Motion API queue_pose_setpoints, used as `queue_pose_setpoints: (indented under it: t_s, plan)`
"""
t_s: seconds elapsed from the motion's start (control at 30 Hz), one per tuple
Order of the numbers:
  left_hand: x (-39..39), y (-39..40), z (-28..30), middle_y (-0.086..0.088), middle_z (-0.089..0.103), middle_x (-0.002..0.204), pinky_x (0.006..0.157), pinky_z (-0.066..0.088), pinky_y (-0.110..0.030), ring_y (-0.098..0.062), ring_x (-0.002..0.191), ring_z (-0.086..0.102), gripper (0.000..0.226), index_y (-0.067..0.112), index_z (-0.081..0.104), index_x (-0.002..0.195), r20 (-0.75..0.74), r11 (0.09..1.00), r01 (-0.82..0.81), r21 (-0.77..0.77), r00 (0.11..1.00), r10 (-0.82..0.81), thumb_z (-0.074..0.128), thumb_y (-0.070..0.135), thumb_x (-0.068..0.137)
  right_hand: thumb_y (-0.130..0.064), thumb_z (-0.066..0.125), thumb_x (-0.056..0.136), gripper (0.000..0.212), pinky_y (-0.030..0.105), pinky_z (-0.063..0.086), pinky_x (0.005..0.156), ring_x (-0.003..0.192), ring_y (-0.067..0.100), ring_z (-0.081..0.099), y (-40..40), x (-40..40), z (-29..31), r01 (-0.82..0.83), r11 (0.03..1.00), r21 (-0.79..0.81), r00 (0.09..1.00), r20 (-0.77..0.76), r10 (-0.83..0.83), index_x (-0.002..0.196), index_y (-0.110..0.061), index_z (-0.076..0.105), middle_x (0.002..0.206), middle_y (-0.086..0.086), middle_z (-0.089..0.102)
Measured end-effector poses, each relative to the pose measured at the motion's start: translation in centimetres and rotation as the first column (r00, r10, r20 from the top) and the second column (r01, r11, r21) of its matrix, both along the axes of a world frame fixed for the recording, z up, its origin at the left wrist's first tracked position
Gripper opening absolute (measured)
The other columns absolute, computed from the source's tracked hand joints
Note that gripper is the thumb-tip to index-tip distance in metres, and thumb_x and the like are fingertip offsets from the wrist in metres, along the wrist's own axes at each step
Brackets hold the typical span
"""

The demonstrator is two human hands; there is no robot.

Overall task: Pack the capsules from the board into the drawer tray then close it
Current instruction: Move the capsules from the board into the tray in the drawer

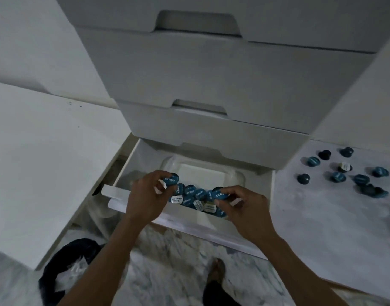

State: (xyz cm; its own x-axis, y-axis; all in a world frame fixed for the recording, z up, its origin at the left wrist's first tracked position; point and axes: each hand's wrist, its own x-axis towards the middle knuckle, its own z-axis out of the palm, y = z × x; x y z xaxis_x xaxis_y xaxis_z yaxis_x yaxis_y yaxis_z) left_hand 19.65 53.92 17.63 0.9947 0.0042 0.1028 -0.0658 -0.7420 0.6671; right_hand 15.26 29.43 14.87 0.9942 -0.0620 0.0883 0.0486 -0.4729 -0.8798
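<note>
Ten small round blue-and-dark coffee capsules point(343, 176) lie scattered on the pale marbled board point(322, 228). Roughly a dozen more point(190, 192) crowd the clear plastic tray point(202, 171). Two bare hands, one white open drawer point(211, 230).

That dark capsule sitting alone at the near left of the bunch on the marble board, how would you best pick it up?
Pinch the dark capsule across its round body, coming straight down from above. It appears to lie foil side down with its dome up, so the sides are exposed. It stands clear of the other capsules on the board, leaving room for fingers on both sides.
</note>
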Motion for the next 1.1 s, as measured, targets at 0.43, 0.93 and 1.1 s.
queue_pose_setpoints:
  t_s: [0.43,0.93,1.1]
  plan:
    - [11.8,1.1,-7.1,0.002,0.069,0.096,0.072,0.053,-0.032,-0.015,0.075,0.061,0.027,0.028,0.066,0.108,-0.282,0.922,0.280,0.267,0.938,-0.203,0.073,0.030,0.082,-0.020,0.078,0.079,0.019,0.002,0.042,0.065,0.077,0.003,0.062,4.2,11.3,-5.7,-0.082,0.991,-0.103,0.975,-0.214,0.058,0.097,-0.023,0.073,0.088,-0.011,0.070]
    - [14.9,0.2,-10.8,0.004,0.071,0.093,0.079,0.055,-0.032,-0.011,0.083,0.065,0.017,0.022,0.067,0.091,-0.378,0.873,0.443,0.203,0.858,-0.348,0.077,0.020,0.077,-0.020,0.071,0.082,0.021,0.026,0.048,0.070,0.081,0.013,0.057,6.6,15.2,-9.2,-0.255,0.948,-0.191,0.902,-0.401,0.162,0.102,-0.022,0.069,0.080,-0.007,0.060]
    - [15.0,0.4,-11.0,0.000,0.072,0.092,0.076,0.049,-0.025,-0.015,0.084,0.064,0.017,0.020,0.069,0.089,-0.384,0.872,0.437,0.223,0.861,-0.333,0.079,0.017,0.075,-0.017,0.072,0.081,0.024,0.034,0.055,0.078,0.088,0.017,0.063,7.1,15.4,-9.4,-0.275,0.941,-0.195,0.902,-0.391,0.183,0.104,-0.020,0.068,0.097,0.000,0.070]
